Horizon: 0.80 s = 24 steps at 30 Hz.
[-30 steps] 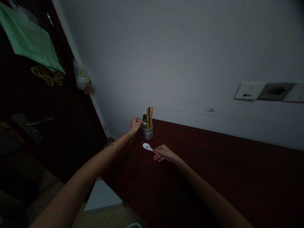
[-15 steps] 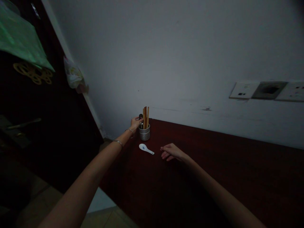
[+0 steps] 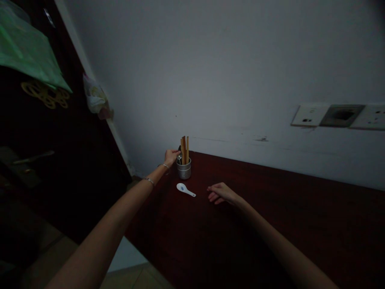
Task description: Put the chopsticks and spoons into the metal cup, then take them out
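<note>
My left hand [image 3: 171, 156] is closed in a pinch at the left rim of a grey metal utensil holder [image 3: 184, 171]. Between its fingertips is a dark, shiny piece of cutlery [image 3: 179, 155], seemingly a metal spoon, its lower end inside the holder. Several wooden chopsticks [image 3: 184, 150] stand upright in the same holder, just right of those fingers. In front of the holder a white soup spoon [image 3: 185, 190] with a blue mark lies on the dark red table [image 3: 255, 224]. My right hand [image 3: 221, 193] hovers right of the soup spoon, fingers loosely bent and apart, holding nothing.
A pale wall [image 3: 225, 80] runs along the table's back edge, with socket plates [image 3: 341, 115] at the right. On the left is a dark door [image 3: 60, 160] with a green cloth [image 3: 33, 56]. A plastic bag [image 3: 94, 96] hangs by the door frame.
The dark top of the cutlery in my left hand has shifted slightly and looks narrower. My right hand has moved a little to the right, away from the white soup spoon.
</note>
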### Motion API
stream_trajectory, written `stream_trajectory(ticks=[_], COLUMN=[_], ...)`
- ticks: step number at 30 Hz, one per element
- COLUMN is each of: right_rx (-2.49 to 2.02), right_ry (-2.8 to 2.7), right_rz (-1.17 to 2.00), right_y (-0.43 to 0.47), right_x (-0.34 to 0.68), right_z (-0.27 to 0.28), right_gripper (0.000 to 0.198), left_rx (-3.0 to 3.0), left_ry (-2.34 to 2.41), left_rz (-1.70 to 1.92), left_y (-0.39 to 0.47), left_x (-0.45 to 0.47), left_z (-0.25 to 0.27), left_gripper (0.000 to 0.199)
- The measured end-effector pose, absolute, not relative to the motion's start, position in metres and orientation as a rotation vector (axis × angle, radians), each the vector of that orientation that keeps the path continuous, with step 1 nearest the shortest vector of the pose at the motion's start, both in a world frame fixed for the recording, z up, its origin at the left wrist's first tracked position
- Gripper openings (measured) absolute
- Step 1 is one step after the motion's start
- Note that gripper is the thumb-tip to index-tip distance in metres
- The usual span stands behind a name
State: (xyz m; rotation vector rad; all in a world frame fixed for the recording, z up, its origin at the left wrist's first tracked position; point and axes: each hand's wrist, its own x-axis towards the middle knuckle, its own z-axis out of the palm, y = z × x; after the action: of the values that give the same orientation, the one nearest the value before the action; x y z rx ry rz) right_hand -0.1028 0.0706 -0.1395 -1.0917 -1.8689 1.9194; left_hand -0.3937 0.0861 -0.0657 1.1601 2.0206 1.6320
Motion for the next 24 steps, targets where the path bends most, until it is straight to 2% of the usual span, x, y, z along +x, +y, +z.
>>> stream_trajectory(ticks=[17, 24], right_rx=[-1.023, -1.0], right_ry=[-1.867, -1.887], right_rz=[1.88, 1.813], right_y=[0.085, 0.085], right_x=[-0.113, -0.128], right_z=[-0.126, -0.103], right_gripper=[0.027, 0.022], left_rx=[1.445, 1.467], left_ry=[2.082, 2.056], left_rz=[1.688, 1.881], left_y=[0.062, 0.054], left_x=[-0.411, -0.405], left_z=[-0.02, 0.008], left_gripper=[0.019, 0.023])
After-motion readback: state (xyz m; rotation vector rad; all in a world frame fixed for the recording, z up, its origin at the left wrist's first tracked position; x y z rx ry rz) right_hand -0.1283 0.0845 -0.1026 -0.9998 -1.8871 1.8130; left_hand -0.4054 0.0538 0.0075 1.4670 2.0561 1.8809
